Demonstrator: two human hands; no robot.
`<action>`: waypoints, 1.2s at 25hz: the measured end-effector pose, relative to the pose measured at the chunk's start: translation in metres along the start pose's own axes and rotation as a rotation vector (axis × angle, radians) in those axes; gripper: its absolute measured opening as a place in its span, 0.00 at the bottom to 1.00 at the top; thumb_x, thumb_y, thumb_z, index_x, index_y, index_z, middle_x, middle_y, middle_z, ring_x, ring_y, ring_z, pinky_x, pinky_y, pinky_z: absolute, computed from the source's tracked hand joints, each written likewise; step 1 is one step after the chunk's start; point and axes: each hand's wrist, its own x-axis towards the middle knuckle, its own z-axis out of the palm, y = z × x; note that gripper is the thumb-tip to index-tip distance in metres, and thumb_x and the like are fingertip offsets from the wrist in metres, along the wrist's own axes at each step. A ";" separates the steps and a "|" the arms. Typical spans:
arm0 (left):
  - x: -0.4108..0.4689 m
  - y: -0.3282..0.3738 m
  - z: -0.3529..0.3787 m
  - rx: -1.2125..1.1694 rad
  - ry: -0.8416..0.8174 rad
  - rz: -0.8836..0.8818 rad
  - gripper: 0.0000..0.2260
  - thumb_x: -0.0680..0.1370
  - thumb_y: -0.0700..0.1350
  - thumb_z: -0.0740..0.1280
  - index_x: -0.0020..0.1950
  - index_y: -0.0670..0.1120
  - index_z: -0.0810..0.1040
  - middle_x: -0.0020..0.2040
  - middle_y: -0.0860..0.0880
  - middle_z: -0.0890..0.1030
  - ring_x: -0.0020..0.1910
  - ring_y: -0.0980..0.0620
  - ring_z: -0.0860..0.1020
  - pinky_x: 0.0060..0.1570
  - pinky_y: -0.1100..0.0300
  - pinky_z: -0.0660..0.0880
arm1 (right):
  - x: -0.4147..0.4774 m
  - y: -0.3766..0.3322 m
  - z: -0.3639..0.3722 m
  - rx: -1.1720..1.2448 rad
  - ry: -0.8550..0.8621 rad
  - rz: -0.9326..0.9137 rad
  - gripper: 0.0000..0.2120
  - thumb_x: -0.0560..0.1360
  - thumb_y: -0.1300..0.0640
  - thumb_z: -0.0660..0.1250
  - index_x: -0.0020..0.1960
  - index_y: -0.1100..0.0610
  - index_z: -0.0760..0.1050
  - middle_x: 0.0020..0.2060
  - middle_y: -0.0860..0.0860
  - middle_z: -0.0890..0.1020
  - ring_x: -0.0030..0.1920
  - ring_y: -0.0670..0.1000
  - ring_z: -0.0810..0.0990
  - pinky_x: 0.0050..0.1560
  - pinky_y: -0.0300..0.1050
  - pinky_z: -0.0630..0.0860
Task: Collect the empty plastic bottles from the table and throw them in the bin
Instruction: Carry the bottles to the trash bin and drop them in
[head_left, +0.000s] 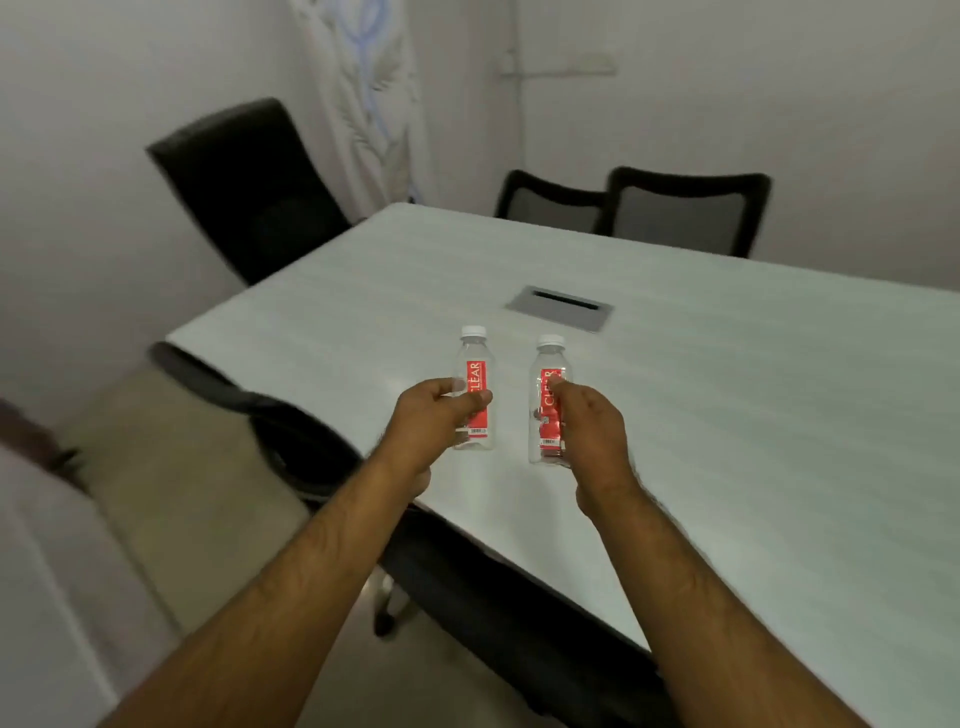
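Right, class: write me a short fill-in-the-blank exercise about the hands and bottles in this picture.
1. Each hand grips one clear plastic ____.
2. The left bottle, in the left hand, has a ____ cap.
3. The right bottle's label, by the right hand, is ____.

Missing words: bottle; white; red.

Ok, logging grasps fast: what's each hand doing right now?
Left hand: closed on the left bottle.
Right hand: closed on the right bottle.
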 end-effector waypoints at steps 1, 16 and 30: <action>-0.001 0.006 -0.038 -0.028 0.061 0.020 0.17 0.74 0.44 0.74 0.61 0.41 0.80 0.52 0.43 0.85 0.45 0.49 0.84 0.43 0.56 0.81 | -0.002 -0.007 0.040 -0.013 -0.064 -0.017 0.09 0.80 0.46 0.63 0.46 0.49 0.77 0.45 0.52 0.84 0.43 0.50 0.83 0.40 0.43 0.78; 0.076 0.014 -0.497 -0.253 0.616 0.103 0.16 0.76 0.44 0.71 0.63 0.45 0.77 0.52 0.46 0.84 0.46 0.50 0.84 0.39 0.59 0.79 | 0.005 0.018 0.563 -0.117 -0.568 -0.108 0.16 0.79 0.47 0.65 0.62 0.54 0.76 0.48 0.48 0.85 0.43 0.47 0.86 0.34 0.35 0.80; 0.279 0.015 -0.736 -0.276 0.803 0.044 0.21 0.76 0.46 0.71 0.68 0.45 0.73 0.59 0.45 0.81 0.53 0.48 0.82 0.50 0.54 0.80 | 0.145 0.047 0.875 -0.175 -0.766 -0.032 0.16 0.80 0.47 0.64 0.63 0.55 0.75 0.48 0.49 0.84 0.41 0.45 0.84 0.32 0.34 0.77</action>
